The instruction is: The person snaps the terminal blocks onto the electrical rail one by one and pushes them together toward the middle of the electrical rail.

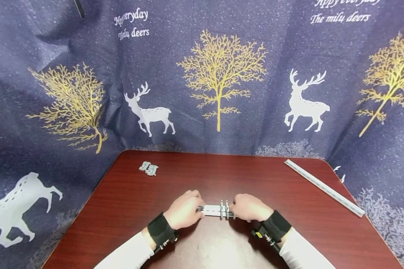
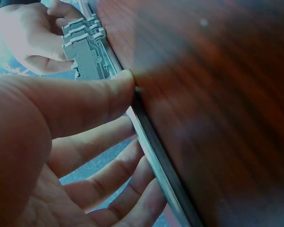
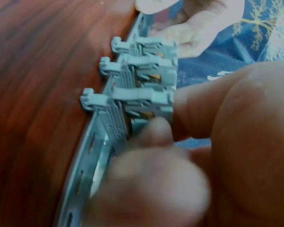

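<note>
A short slotted metal DIN rail [image 1: 211, 210] lies between the two hands near the middle of the table. My left hand [image 1: 184, 210] grips its left end; in the left wrist view the thumb [image 2: 104, 92] presses one edge while the other fingers reach the opposite edge. Three grey terminal blocks [image 3: 141, 68] sit side by side across the rail, with small gaps between them. The right hand [image 1: 251, 207] pinches the nearest terminal block [image 3: 142, 97] in the right wrist view, with a blurred fingertip in front of its lower part.
Several loose grey terminal blocks [image 1: 149, 168] lie at the table's back left. A longer slotted rail [image 1: 324, 187] rests diagonally along the right side. Behind the reddish-brown table [image 1: 222, 172] hangs a blue curtain [image 1: 242, 138] with deer and trees.
</note>
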The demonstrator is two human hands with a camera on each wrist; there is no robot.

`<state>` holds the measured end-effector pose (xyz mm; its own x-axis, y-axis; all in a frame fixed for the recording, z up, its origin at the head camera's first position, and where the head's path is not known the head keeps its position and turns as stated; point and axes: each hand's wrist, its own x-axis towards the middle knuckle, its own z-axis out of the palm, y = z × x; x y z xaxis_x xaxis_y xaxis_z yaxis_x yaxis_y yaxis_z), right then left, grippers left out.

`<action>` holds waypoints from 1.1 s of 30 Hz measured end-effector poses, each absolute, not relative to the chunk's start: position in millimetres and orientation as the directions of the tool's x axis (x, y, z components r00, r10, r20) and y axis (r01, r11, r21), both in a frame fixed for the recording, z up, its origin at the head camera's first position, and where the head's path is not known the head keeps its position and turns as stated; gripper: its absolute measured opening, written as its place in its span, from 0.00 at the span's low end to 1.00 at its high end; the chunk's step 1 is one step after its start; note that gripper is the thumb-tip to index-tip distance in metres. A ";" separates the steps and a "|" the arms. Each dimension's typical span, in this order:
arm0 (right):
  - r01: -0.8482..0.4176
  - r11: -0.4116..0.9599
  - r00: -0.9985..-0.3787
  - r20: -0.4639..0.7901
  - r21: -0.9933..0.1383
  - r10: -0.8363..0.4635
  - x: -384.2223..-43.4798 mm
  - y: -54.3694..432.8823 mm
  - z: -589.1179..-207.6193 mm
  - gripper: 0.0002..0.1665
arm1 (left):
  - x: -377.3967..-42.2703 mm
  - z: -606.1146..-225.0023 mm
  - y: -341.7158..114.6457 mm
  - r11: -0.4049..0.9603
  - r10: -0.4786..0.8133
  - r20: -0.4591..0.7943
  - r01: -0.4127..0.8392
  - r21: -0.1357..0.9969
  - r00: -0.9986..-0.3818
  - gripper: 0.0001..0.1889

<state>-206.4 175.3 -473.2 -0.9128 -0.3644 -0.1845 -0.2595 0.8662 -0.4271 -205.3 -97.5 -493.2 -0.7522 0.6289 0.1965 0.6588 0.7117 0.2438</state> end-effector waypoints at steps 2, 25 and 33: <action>-0.235 0.845 -0.907 -0.204 -0.480 -0.368 -207.7 177.7 -472.0 0.20 | -204.6 -492.7 -98.0 0.711 0.629 0.198 0.659 0.245 -0.752 0.06; -0.277 0.713 -0.798 -0.259 -0.645 -0.544 -218.7 201.4 -462.8 0.14 | -205.7 -490.3 -92.3 0.699 0.609 0.240 0.654 0.288 -0.756 0.12; -0.287 0.716 -0.786 -0.270 -0.636 -0.555 -218.7 202.0 -465.0 0.10 | -206.5 -493.3 -85.2 0.590 0.695 0.230 0.723 0.359 -0.682 0.07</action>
<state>-218.7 202.0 -465.0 -0.7864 -0.5555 -0.2702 -0.2873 0.7161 -0.6361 -206.5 -85.2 -493.3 -0.6816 0.6945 0.2304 0.7229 0.5904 0.3588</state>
